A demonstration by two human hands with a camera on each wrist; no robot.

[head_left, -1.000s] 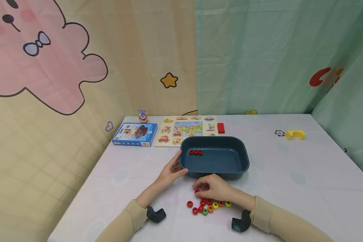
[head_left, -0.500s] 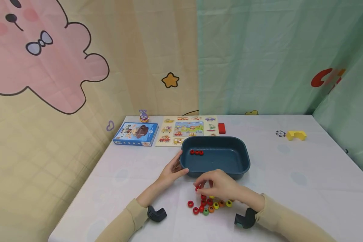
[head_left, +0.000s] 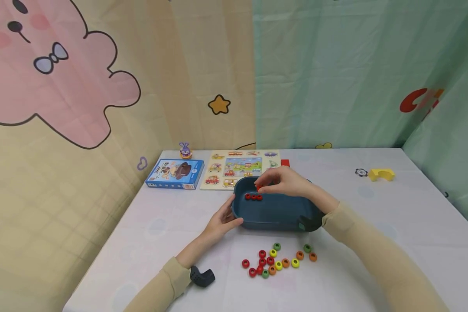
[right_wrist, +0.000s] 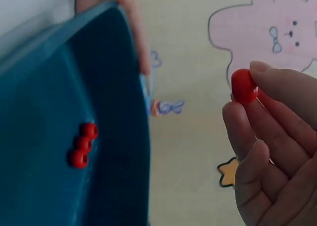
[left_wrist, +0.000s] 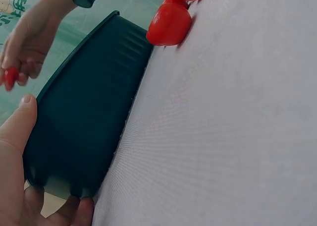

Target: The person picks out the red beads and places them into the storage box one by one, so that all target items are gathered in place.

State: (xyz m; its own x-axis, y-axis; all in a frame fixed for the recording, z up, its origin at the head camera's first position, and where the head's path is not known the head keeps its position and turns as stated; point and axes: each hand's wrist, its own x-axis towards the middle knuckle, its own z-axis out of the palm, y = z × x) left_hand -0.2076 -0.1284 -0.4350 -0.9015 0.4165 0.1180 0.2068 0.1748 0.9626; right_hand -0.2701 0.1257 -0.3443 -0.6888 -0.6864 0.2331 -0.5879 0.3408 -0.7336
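Observation:
My left hand grips the left end of a dark blue-green plastic bin, thumb at its near corner and fingers round the end wall. Over the bin's left half, my right hand holds a red bead between thumb and fingertips. Three red beads sit in a short row on the bin floor, near the left side. On the table in front of the bin lie loose beads: several red beads, plus orange beads, yellow beads and green beads.
Behind the bin lie a picture puzzle board, a blue box and a red block. A small purple rabbit figure stands at the back left. At the far right are a yellow arch block and a chip-like disc.
My right hand has lifted a red bead from the loose group and carried it forward over the bin. The left hand keeps its place on the bin.

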